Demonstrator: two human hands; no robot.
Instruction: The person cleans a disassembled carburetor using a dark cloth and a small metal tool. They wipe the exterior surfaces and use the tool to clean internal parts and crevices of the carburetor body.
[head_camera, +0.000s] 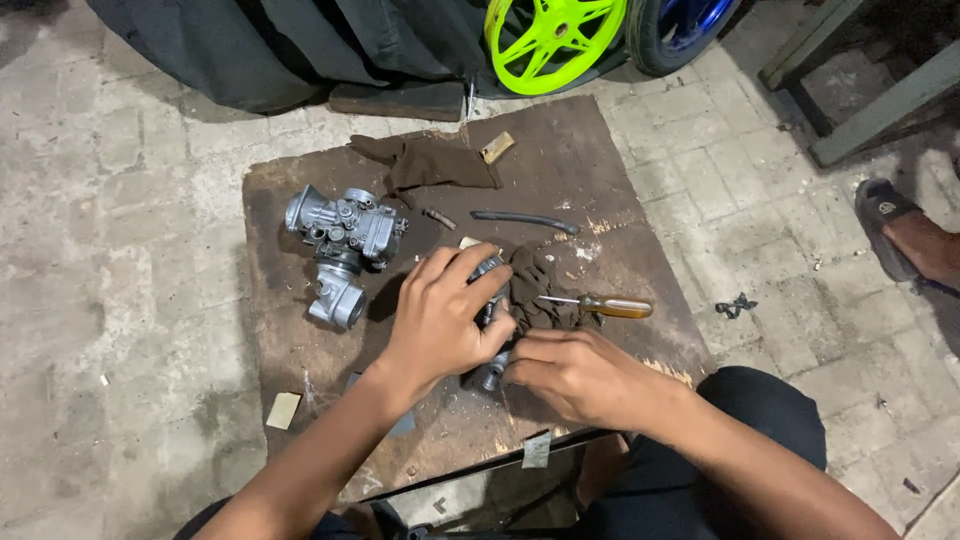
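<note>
Both hands work one carburetor part (490, 370): left hand (440, 320) fingers clamped over it, right hand (575, 375) fingers pinched at its lower end. Screwdriver (600, 305) lies just beyond the right fingers. Judged mid-disassembly; a steady grip is needed.

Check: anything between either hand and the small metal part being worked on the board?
Nothing visible. The left hand wraps over the small metal part, and the right hand touches its lower end; both are already in contact.

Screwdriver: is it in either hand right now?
No, the screwdriver lies on the dark rag, beyond the right hand, while both hands grip a small metal part.
</note>
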